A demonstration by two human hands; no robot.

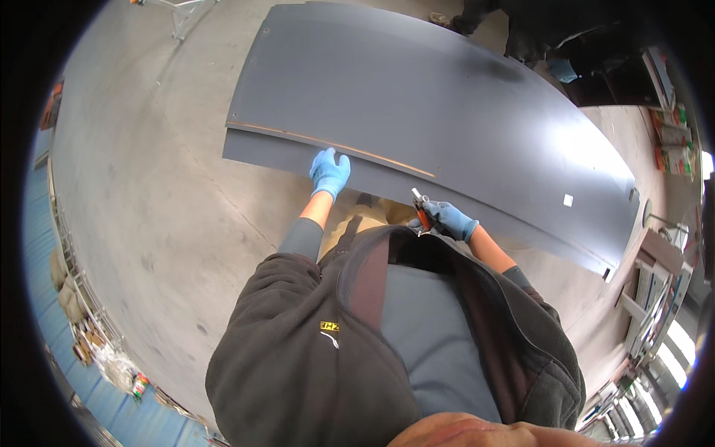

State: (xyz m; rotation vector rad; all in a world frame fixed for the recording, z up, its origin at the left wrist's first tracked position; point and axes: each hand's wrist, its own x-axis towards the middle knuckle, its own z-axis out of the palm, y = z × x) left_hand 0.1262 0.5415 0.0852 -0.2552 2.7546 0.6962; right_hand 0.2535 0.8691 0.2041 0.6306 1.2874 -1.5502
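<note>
While left hand (330,174) at panel (417,93) edge

Workshop or factory floor, by the look of it: bare concrete floor (156,186) across left of frame, large grey panel (372,82) spanning the upper middle. Orange-handled tool (424,217) near centre, metal stand (180,18) upper left, stacked gear (649,290) along right edge.

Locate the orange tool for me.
In the head view, right of centre, the tool is in the right hand, by the near edge of the grey panel.
</note>
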